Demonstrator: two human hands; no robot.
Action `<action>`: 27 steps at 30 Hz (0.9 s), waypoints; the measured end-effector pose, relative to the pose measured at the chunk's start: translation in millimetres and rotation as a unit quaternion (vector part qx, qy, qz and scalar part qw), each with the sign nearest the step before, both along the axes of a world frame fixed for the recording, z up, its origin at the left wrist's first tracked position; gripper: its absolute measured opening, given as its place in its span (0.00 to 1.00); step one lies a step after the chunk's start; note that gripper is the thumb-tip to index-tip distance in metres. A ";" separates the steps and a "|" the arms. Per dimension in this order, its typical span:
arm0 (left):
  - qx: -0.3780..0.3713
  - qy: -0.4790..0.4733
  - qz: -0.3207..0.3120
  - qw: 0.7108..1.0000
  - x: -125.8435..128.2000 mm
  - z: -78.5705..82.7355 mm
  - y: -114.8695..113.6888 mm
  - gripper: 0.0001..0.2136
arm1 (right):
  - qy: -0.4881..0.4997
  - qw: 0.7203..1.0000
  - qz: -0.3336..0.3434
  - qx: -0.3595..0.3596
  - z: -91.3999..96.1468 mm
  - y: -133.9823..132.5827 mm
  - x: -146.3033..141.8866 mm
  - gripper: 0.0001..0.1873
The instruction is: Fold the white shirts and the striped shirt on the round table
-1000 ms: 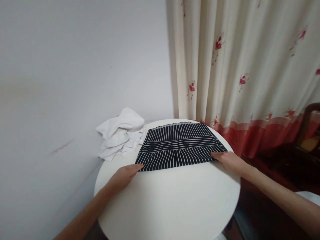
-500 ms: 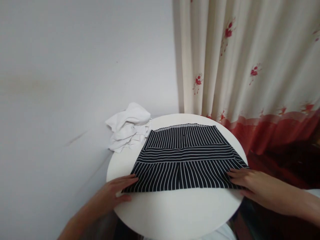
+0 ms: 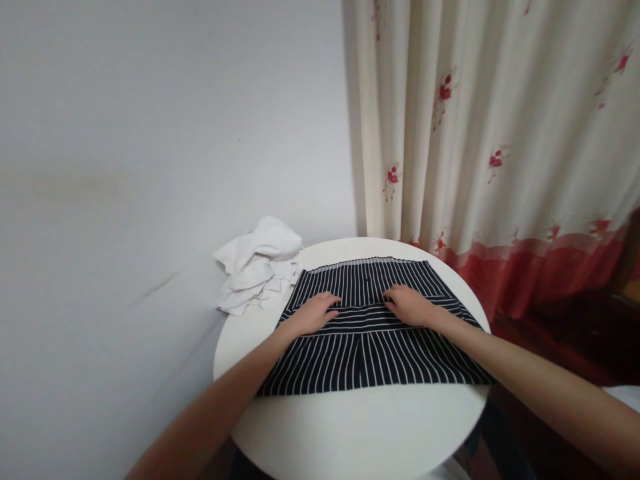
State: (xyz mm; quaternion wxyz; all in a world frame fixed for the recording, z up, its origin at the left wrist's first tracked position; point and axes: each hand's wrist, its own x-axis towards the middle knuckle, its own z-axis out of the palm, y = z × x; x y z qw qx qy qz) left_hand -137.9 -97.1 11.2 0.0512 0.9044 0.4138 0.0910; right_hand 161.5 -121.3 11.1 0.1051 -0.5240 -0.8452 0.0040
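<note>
A black garment (image 3: 320,360) with white stripes lies spread flat over the round white table (image 3: 360,427). Its stripes run lengthwise, apart from a crosswise band across the middle, and a short slit or seam shows at the near side. My left hand (image 3: 316,312) rests on the left part of that band, thumb and fingers apart. On the band's right part lies my right hand (image 3: 407,305), its thumb also away from the fingers. Both hands are open and appear to touch the cloth without gripping it. Fabric under the palms and forearms is hidden.
A crumpled white cloth (image 3: 260,260) lies at the table's back left edge, against the pale wall (image 3: 150,133). Behind the table on the right hangs a cream curtain (image 3: 465,167) with red flowers and a red lower border.
Both hands have moved from the garment's near corners inward and away from me to its middle band. The garment stays spread in about the same place; the view has tilted slightly.
</note>
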 end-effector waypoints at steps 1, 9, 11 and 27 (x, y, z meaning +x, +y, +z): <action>-0.015 -0.009 0.007 1.000 -7.8 -1.2 11.5 0.15 | -0.010 1.000 -0.019 -0.009 0.0 7.5 13.1 0.14; -0.100 -0.019 -0.012 0.995 -44.9 -2.3 43.9 0.18 | -0.014 0.995 -0.050 -0.089 -11.8 27.8 104.1 0.21; -0.123 -0.023 -0.006 0.992 -56.6 -0.5 44.5 0.17 | -0.002 0.995 -0.037 -0.097 -15.0 26.6 121.1 0.19; 0.070 0.050 0.078 0.993 -15.3 27.8 9.7 0.18 | -0.067 0.991 -0.116 0.022 7.8 6.9 92.1 0.17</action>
